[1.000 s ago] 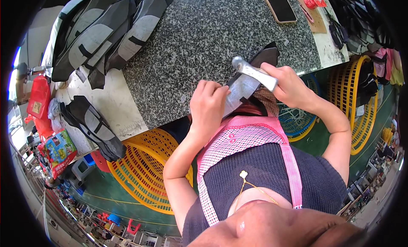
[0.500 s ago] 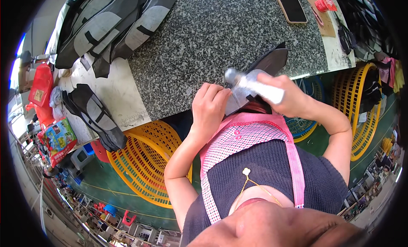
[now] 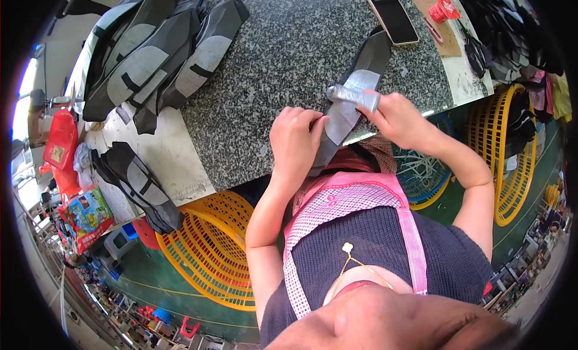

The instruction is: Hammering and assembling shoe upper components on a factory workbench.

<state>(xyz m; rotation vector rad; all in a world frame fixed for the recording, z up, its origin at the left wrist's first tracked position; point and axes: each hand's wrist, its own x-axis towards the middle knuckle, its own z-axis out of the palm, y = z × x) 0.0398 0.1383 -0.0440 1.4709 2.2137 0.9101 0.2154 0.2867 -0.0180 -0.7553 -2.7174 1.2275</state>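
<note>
A long, flat black-and-grey shoe upper piece [image 3: 361, 79] slants across the near edge of the speckled stone tabletop [image 3: 283, 49]. At its left edge, my left hand [image 3: 295, 139] is closed, with thumb and fingers pinching the material. My right hand [image 3: 400, 118] is wrapped round a silver metal hammer [image 3: 355, 96]. Its rounded end lies over the grey part of the piece; whether it touches cannot be told. The right fingers hide the other end of the hammer. Toward my body, the piece's lower end hangs past the table edge above my pink apron [image 3: 361, 190].
More black-and-grey pieces [image 3: 138, 61] are heaped at the far left, with a smaller stack [image 3: 137, 184] nearer. A phone [image 3: 394, 16] and red cup [image 3: 444, 9] are at the back right. Yellow baskets [image 3: 211, 247] stand below the table edge, with another yellow basket [image 3: 503, 157] at right.
The hammer has slowed from a blur to a clear view, slightly higher. The upper piece now lies flatter and more upright in the picture. My left hand still pinches its edge.
</note>
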